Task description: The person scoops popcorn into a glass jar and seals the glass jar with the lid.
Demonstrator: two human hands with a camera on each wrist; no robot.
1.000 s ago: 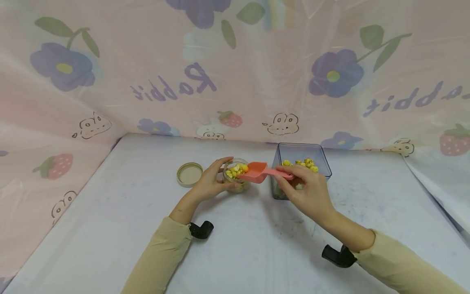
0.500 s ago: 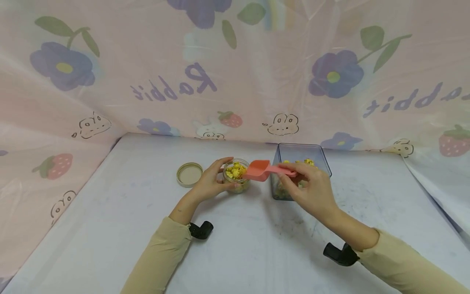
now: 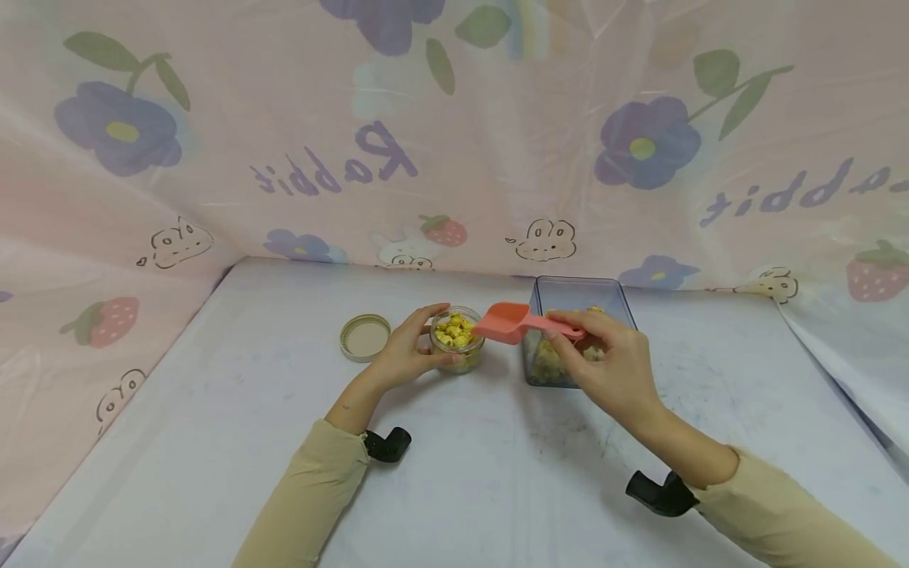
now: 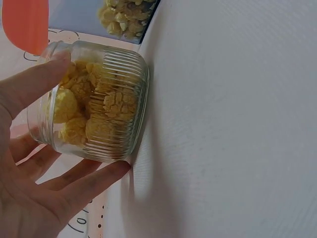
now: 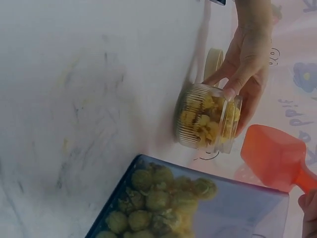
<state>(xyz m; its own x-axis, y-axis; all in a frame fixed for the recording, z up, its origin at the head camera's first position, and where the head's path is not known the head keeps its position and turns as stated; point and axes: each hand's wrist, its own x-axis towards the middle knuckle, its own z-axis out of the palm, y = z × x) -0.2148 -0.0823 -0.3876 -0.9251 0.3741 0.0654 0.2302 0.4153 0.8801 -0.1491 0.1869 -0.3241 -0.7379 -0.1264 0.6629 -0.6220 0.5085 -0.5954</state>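
Note:
My left hand [image 3: 408, 351] grips a small ribbed glass jar [image 4: 99, 99] around its side, thumb near the rim. Yellow popcorn [image 3: 454, 330] fills much of the jar, which stands upright on the table. Between thumb and fingers, my right hand [image 3: 607, 359] pinches the handle of a coral-red scoop [image 3: 506, 322]. The scoop's lip is at the jar's right rim, and no popcorn shows in its bowl. Below the right hand stands a clear bluish square container [image 5: 237, 208] with more popcorn at its bottom, partly hidden by that hand in the head view.
A round lid [image 3: 365, 338] with a pale gold rim lies on the white table [image 3: 440, 473], left of the jar. Behind the table hangs a pink printed curtain [image 3: 483, 142]. A black wrist mount [image 3: 387, 446] sits at the left sleeve, another [image 3: 660, 493] at the right.
Popcorn at the scoop's lip has dropped into the jar. The right hand and scoop have shifted slightly right and up, the scoop's bowl coming level. The left hand keeps its hold.

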